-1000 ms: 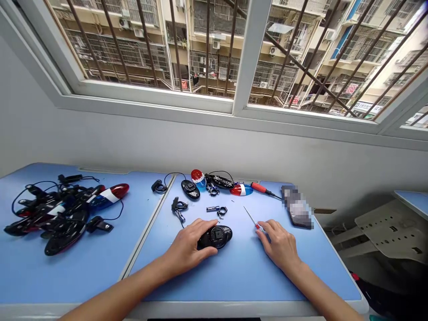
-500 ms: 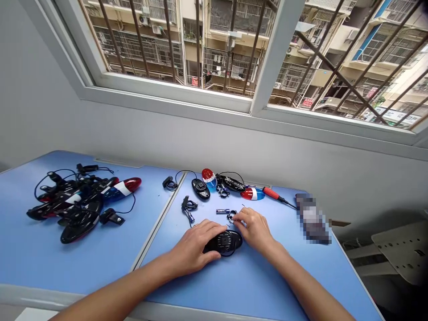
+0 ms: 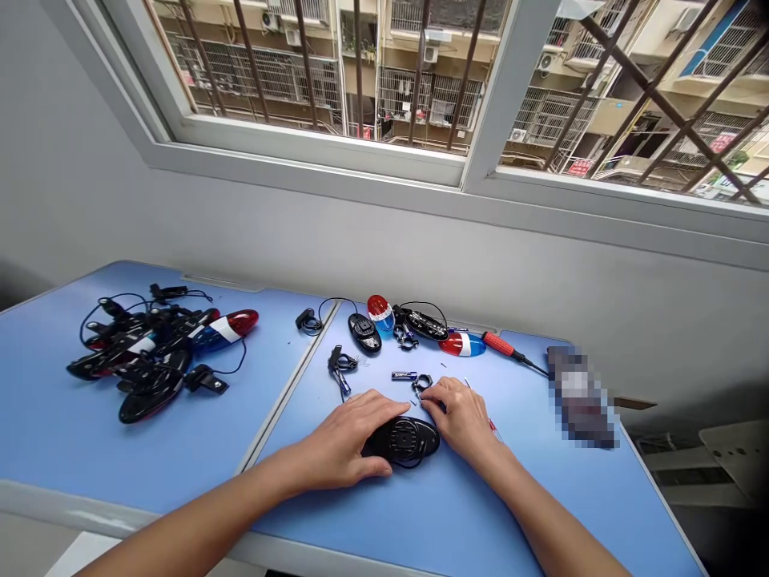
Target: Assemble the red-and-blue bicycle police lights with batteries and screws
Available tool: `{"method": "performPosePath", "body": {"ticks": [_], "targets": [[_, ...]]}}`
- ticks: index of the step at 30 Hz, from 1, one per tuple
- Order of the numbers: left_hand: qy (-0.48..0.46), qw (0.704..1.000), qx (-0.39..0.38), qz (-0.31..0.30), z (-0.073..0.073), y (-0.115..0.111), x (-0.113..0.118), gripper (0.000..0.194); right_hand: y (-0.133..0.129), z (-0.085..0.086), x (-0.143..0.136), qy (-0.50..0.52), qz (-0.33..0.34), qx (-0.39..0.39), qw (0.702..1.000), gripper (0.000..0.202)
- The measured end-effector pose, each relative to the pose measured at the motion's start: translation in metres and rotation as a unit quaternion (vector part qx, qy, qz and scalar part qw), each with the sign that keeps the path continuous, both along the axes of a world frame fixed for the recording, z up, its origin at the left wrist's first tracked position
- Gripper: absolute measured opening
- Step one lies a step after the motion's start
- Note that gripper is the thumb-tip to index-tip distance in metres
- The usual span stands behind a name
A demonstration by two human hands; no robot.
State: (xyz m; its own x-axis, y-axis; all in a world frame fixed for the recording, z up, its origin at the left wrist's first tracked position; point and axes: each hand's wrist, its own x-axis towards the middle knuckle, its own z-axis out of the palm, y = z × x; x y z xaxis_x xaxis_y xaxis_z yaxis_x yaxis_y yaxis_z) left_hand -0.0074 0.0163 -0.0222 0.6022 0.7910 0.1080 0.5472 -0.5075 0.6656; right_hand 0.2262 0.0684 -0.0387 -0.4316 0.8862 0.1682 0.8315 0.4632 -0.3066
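Observation:
My left hand (image 3: 352, 439) is closed round the left end of a black oval casing (image 3: 414, 438) with a ribbed round part on top. The casing lies on the blue table, a thin black cable along its near edge. Beside its right end, my right hand (image 3: 460, 413) has thumb and forefinger together at the table; whatever is between them is too small to make out. A black ring clamp (image 3: 424, 383) lies just beyond those fingertips, with a blue battery (image 3: 404, 376) to its left. A small screw (image 3: 413, 402) lies between the hands.
A pile of black devices with red and blue covers (image 3: 225, 330) lies on the left table. Along the back are a black casing (image 3: 364, 333), a red-blue cover (image 3: 462, 344) and a red-handled screwdriver (image 3: 500, 344). A blurred-out object (image 3: 580, 397) lies at the right edge.
The view has shifted slightly. My right hand has moved a little, and a thin red-tipped item now shows beside it. My left hand stays on the casing.

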Motion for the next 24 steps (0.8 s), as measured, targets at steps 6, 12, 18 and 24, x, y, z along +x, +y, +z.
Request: {"method": "performPosePath", "body": {"ticks": [6, 12, 18, 24], "targets": [[-0.004, 1.0, -0.001, 0.001, 0.003, 0.0, 0.001, 0.07, -0.001, 0.002, 0.003, 0.028, -0.018, -0.01, 0.999, 0.016], [-0.066, 0.997, -0.017, 0.025, 0.004, 0.003, -0.001, 0.051, 0.004, 0.001, 0.004, 0.064, 0.0, 0.091, 0.994, 0.024], [-0.117, 0.985, 0.051, 0.114, -0.001, 0.012, -0.002, 0.026, 0.017, -0.009, 0.005, 0.003, 0.04, 0.136, 0.99, 0.025], [-0.105, 0.963, 0.156, 0.195, -0.001, 0.026, -0.02, 0.025, 0.024, -0.008, 0.016, -0.01, 0.002, 0.184, 0.983, 0.02]]}}
